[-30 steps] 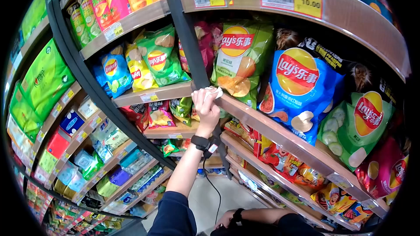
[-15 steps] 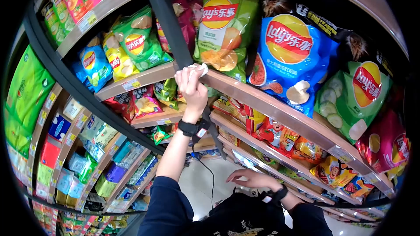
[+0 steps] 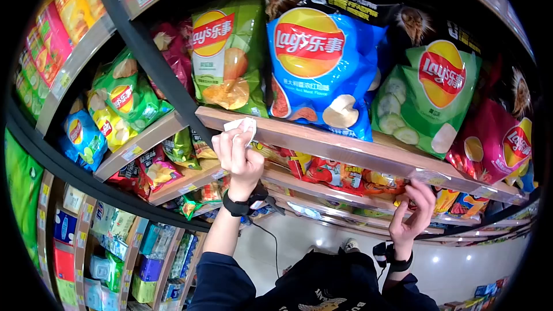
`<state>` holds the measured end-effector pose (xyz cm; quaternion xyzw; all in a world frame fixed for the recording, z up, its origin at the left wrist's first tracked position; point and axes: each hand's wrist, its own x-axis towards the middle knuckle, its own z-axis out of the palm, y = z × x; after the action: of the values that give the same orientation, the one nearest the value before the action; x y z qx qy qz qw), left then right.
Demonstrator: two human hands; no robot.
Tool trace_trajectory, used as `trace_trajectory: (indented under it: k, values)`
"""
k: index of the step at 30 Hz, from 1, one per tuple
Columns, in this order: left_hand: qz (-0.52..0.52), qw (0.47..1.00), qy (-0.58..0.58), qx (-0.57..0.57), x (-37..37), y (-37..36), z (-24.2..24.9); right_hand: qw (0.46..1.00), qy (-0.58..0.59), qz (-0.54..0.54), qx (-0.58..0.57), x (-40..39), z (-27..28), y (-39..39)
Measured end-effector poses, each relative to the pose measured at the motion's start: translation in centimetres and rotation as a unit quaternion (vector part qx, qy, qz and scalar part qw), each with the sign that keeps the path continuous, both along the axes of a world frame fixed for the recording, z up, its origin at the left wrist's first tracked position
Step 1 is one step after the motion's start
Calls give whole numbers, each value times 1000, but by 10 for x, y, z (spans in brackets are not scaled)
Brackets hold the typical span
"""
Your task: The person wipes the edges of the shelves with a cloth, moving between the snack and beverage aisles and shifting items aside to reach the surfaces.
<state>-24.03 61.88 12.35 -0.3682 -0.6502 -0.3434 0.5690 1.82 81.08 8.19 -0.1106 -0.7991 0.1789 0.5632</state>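
My left hand (image 3: 239,158) is closed on a small white cloth (image 3: 243,126), perhaps a tissue, and presses it to the front edge of a wooden shelf (image 3: 311,141) near its left end. Further right, my right hand (image 3: 410,214) is raised just below the same shelf edge, its fingers curved and apart with nothing visible in them. Above the left hand stands a light green chip bag (image 3: 222,60). Beside it are a big blue chip bag (image 3: 319,75) and a darker green cucumber chip bag (image 3: 423,101).
A dark shelf post (image 3: 152,52) slants down left of my left hand. Snack bags (image 3: 334,174) lie on the shelf below. Lower left, side shelves hold packets of tissues (image 3: 118,219). A black cable (image 3: 269,236) hangs from my left wrist over the pale floor (image 3: 328,241).
The view has swung right and nearer the shelf. My right hand has risen from beside my body to the shelf edge. The left hand still holds the cloth on the edge.
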Motion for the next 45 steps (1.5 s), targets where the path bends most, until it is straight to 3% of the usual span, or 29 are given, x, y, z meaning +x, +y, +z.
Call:
trace_trajectory:
  k: [2, 5, 10, 13, 15, 22, 27, 37, 38, 41, 45]
  values:
    - [-14, 1000, -6, -10, 15, 9, 3, 995, -10, -65, 74, 1, 6, 5]
    - [-37, 999, -15, -30, 33, 21, 4, 987, -14, -131, 95, -1, 13, 11]
    - [-75, 995, -6, -58, 59, 45, 3, 997, 10, -61, 54, -2, 25, 19]
    - [-120, 989, 5, -83, 80, 63, 2, 999, 7, -9, -44, 3, 28, 19]
    - [-123, 987, 28, -99, 92, 76, 1, 999, 0, -20, 39, 6, 41, 25]
    - [-187, 977, 24, -102, 135, 118, 9, 996, -82, 33, 13, 39, 37, 41]
    - [-208, 974, 25, -91, 161, 146, 15, 998, -13, 6, 59, 79, 24, 64]
    - [-140, 984, -28, -104, 205, 176, 20, 994, -31, -102, 28, 200, -1, 123]
    - [-139, 984, -39, -104, 211, 180, 21, 994, -50, -93, -28, 213, -2, 123]
    - [-116, 984, -70, -118, 227, 188, 18, 991, -59, -115, -43, 243, -11, 138]
    - [-60, 995, -49, -56, 235, 202, 13, 985, -60, -150, -60, 276, -19, 152]
